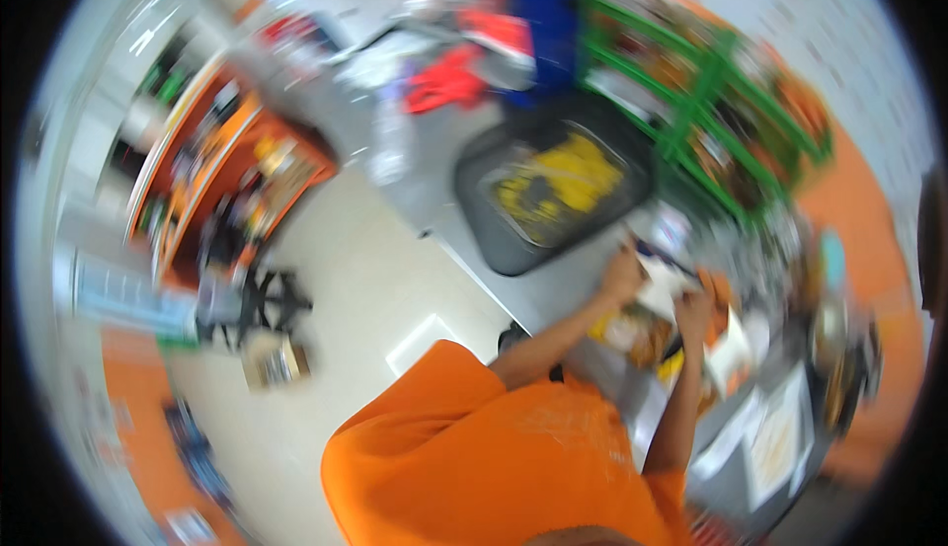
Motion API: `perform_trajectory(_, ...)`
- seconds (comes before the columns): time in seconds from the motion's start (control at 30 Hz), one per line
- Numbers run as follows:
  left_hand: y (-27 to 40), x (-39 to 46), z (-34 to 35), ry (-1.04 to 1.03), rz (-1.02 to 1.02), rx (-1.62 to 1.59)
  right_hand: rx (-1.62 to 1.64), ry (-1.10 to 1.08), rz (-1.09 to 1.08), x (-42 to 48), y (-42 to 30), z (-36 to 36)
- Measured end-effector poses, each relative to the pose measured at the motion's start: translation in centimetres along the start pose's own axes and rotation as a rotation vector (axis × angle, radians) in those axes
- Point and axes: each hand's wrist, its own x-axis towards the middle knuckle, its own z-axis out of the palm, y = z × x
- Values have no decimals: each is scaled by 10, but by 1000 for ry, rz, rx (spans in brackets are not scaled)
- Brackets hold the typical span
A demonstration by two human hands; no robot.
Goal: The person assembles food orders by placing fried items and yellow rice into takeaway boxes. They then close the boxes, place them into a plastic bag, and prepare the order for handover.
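Note:
A white paper-like packet (pixel 664 288) with a dark upper edge is stretched between my hands, blurred by motion. My left hand (pixel 623 276) grips its left side. On its right, lower edge is my right hand (pixel 694 314), fingers pinched on it. Just below the hands lie yellow and brown packaged items (pixel 638 335), partly covered by my forearms. Beyond my left hand, a dark grey tray (pixel 485 231) holds a clear container (pixel 533 231) with yellow pieces in it.
A green rack (pixel 700 94) with packed goods stands behind the tray. Red cloth-like material (pixel 448 79) lies on the metal counter (pixel 437 198). White sheets (pixel 774 435) are at the right. An orange shelf unit (pixel 215 198) and a cardboard box (pixel 275 362) are across the floor.

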Motion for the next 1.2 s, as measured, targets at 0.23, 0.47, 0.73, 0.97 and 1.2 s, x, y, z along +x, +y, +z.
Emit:
perform_trajectory(0.23, 39, -52, -17, 350, 156, -101, 322, 35, 9, -19, -39, -64)
perform_trajectory(0.47, 11, -53, -33, 195, 319, -407, 605, -46, 128, -43, -45, -80)
perform_trajectory(0.73, -41, -64, -77, -201, 409, -653, 339, -208, 147, -90, -59, -98)
perform_trajectory(0.97, -68, -105, -77, -59, 607, -180, 226, -127, 169, -139, -93, -83)
perform_trajectory(1.2, -92, -104, -75, -280, 537, -188, 154, -58, 113, -162, -101, -62)
